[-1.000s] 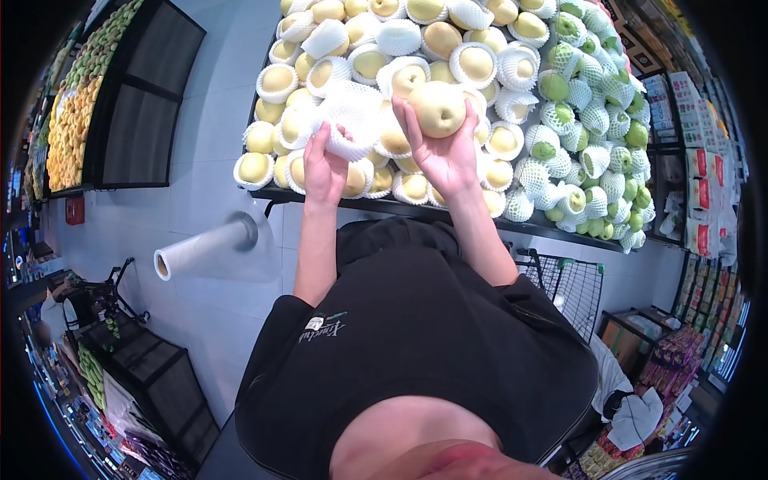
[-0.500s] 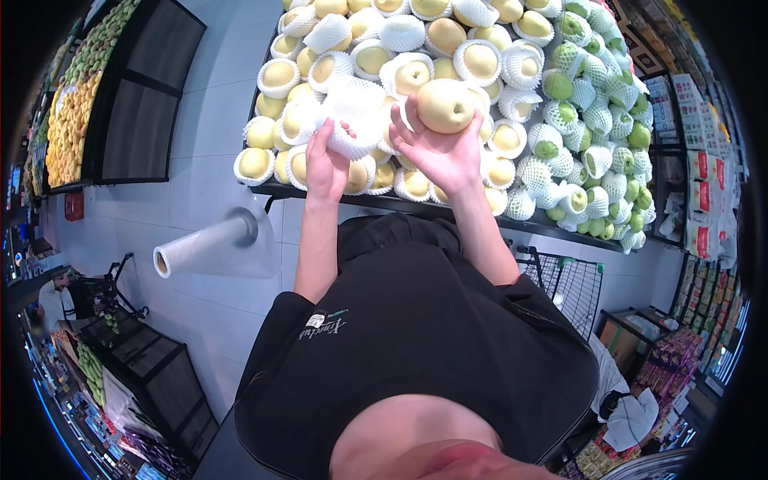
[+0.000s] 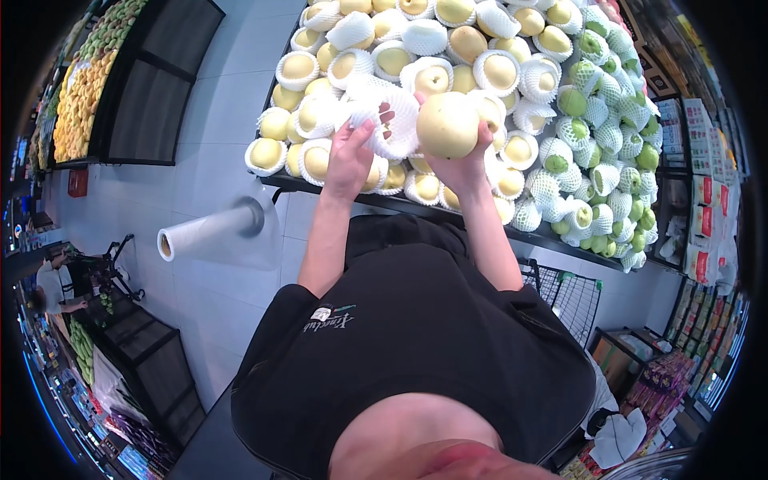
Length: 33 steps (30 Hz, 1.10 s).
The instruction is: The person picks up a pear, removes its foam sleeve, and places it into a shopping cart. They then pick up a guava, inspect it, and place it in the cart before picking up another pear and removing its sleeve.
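Observation:
My left hand (image 3: 349, 166) pinches the rim of a white foam fruit net (image 3: 398, 126), its fingers showing through from inside. The net is spread wide, its edge right beside a large round yellow pear (image 3: 448, 126). Around the pear's lower right side my right hand (image 3: 468, 172) is closed, thumb on its side; the other fingers are mostly hidden behind it. Both hands are over the front of a display heaped with yellow pears (image 3: 502, 70), most of them sitting in white foam nets.
Green fruit (image 3: 572, 102) in foam nets fills the display's right side. Left of me stands a roll of clear plastic bags (image 3: 204, 232). A wire shopping cart (image 3: 572, 302) is at my right. Another person (image 3: 52, 286) is by a far-left stand.
The pear has turned in my right hand and come down slightly, closer to the net. My left hand has opened the net wider, its fingers now inside. My view has shifted a little.

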Available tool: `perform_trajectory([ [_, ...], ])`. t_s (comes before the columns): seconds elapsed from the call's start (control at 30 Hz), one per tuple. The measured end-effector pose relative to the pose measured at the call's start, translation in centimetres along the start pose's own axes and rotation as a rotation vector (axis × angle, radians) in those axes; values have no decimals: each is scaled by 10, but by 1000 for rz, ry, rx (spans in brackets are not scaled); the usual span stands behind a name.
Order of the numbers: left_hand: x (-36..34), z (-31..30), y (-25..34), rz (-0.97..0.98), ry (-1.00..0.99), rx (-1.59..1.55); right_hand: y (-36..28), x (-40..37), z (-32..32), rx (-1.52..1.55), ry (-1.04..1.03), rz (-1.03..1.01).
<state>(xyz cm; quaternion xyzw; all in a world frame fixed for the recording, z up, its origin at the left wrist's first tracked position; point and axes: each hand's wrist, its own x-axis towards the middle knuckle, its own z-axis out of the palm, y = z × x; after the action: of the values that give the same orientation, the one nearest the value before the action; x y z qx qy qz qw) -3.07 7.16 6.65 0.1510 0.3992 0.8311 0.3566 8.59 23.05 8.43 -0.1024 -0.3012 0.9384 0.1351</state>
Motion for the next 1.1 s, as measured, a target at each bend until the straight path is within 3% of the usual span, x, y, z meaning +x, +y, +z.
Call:
perform_trajectory([
  [0.23,-8,4,0,-30,-137,-117,16,3,-26,-187,-78,-17],
  [0.33,-11,4,2,-43,-156,-4,15,5,-29,-318,-36,-74],
  [0.53,-10,10,-3,203,-151,269,11,1,-14,-615,51,-177],
  [0.7,-16,20,1,223,-155,258,7,-8,14,-653,38,-224],
  [0.8,-17,22,3,245,-178,238,-5,-8,19,-895,1,-218],
  [0.93,-26,27,0,157,-186,139,-5,-10,24,-843,34,-231],
  [1.03,-30,34,-2,177,-104,278,-2,-12,29,-775,43,-280],
  [1.1,-24,39,8,440,-134,501,3,-10,21,-774,-33,-349],
])
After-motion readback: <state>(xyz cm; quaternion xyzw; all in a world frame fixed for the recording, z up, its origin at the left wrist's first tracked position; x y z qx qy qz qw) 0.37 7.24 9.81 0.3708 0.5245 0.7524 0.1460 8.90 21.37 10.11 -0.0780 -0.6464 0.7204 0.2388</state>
